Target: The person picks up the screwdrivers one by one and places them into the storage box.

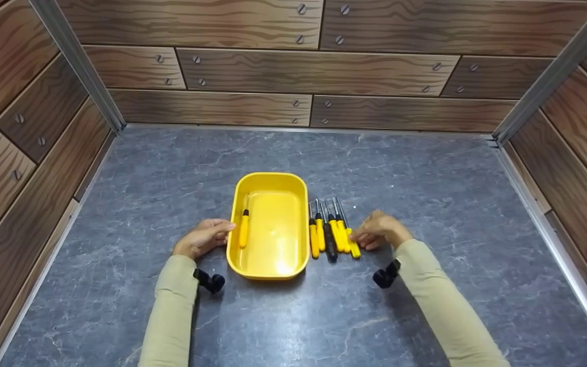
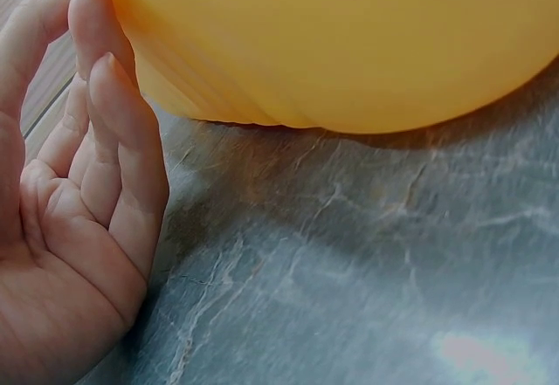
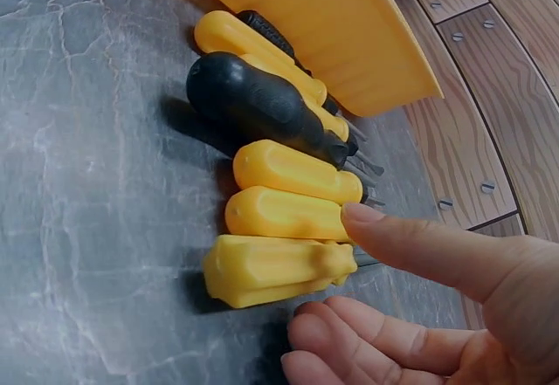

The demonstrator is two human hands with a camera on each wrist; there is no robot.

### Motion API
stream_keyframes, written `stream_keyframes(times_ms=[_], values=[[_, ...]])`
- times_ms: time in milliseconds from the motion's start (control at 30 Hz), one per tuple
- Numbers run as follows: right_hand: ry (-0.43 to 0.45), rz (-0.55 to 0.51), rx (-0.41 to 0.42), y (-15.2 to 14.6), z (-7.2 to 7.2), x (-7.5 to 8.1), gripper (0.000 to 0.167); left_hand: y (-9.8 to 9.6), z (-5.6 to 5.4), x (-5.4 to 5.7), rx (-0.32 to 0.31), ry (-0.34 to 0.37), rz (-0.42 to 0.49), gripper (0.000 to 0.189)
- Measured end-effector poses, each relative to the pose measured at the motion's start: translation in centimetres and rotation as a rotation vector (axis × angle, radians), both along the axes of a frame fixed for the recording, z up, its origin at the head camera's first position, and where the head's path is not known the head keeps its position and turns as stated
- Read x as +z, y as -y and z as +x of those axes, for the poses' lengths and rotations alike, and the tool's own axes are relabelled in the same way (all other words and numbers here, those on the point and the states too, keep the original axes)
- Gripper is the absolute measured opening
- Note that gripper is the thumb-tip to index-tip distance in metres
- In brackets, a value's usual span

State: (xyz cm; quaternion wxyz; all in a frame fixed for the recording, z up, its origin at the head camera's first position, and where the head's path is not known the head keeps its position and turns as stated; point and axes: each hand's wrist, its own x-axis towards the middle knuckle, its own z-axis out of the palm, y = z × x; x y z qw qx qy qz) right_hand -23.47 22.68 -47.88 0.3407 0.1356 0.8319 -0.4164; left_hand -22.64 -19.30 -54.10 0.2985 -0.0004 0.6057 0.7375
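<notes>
A yellow plastic bin (image 1: pixel 273 275) sits mid-table with one yellow-handled screwdriver (image 1: pixel 244 229) lying along its left side. My left hand (image 1: pixel 204 238) pinches the bin's left rim, thumb over the edge and fingers outside. Right of the bin lies a row of screwdrivers, most with yellow handles and a thick black-handled screwdriver (image 3: pixel 262 106) among them. At the row's right end is a pale yellow screwdriver (image 3: pixel 275 271) with a ribbed handle. My right hand (image 1: pixel 377 229) is beside it, thumb reaching over the shaft end and fingers loosely bent at its near side, not closed round it.
The grey marbled tabletop (image 1: pixel 314 326) is enclosed by wood-patterned panels (image 1: pixel 314 71) at the back and sides, with metal strips along the corners. A black wrist camera (image 1: pixel 209 281) sits on the left sleeve and another camera (image 1: pixel 386 275) on the right.
</notes>
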Motion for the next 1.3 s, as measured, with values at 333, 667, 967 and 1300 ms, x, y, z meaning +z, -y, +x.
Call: stream_keyframes(times_ms=[333,667,967,1300], values=[[0.0,0.021,-0.032,0.4,-0.1,-0.7,0.019,0.0,-0.1,-0.2,0.005,0.007,-0.002,0.013],[0.006,-0.004,-0.061,0.4,0.0,-1.3,0.02,0.0,0.0,-0.1,0.011,0.011,-0.012,0.013],[0.012,-0.027,-0.06,0.1,-0.1,-1.4,0.016,0.0,0.0,-0.1,0.01,0.011,-0.016,0.01],[0.014,-0.076,-0.047,-0.3,-0.1,-1.5,0.012,0.0,0.0,-0.2,-0.004,0.0,-0.017,0.009]])
